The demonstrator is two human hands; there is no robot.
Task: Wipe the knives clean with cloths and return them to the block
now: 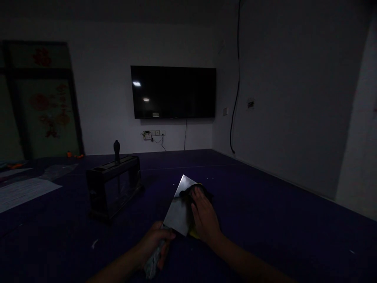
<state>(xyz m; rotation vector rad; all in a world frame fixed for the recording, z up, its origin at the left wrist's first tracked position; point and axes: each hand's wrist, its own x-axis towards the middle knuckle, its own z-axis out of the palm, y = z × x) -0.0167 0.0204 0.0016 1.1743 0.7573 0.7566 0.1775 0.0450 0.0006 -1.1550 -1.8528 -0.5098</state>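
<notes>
My left hand (155, 240) is closed around the handle of a broad steel cleaver (178, 210), whose flat blade points away from me. My right hand (204, 216) lies over the right side of the blade, its fingers pressing a dark cloth (188, 192) against the metal. A bit of yellow shows under the right palm at the blade's near corner; I cannot make out what it is. The room is very dim.
A dark knife block (113, 184) with one black handle (117, 150) sticking up stands on the dark blue surface to the left. Pale sheets (23, 190) lie at the far left. A black wall television (173, 92) hangs ahead.
</notes>
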